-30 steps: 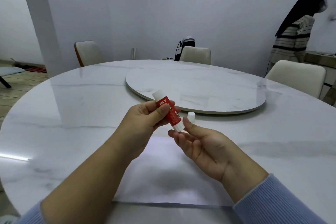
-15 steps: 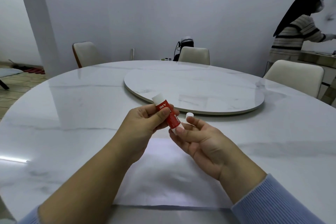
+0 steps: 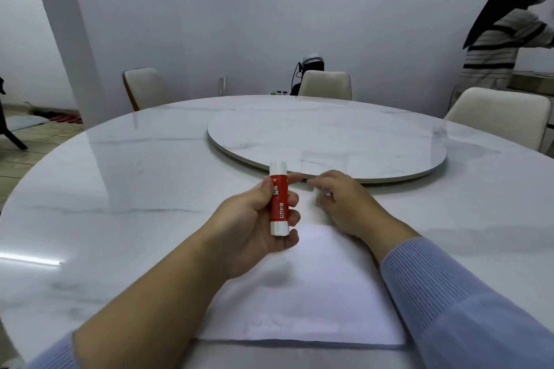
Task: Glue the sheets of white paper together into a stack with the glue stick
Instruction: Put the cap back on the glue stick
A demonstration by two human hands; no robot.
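Observation:
My left hand (image 3: pixel 254 228) grips a red glue stick (image 3: pixel 279 198) with white ends, held upright above the far left part of the white paper (image 3: pixel 317 293). The paper lies flat on the marble table (image 3: pixel 120 189) in front of me, under both forearms. To the right of the glue stick, my right hand (image 3: pixel 344 204) is palm down and blurred, low over the table at the paper's far edge. Its curled fingers pinch a small white cap (image 3: pixel 317 189), mostly hidden.
A round marble turntable (image 3: pixel 329 141) lies on the table just beyond my hands. Cream chairs (image 3: pixel 326 85) stand around the far side. At the far right a person in a striped top (image 3: pixel 497 48) stands by a counter.
My left hand has turned the glue stick from tilted to upright and drawn it nearer. My right hand left the stick, turned palm down and dropped to the table with the cap.

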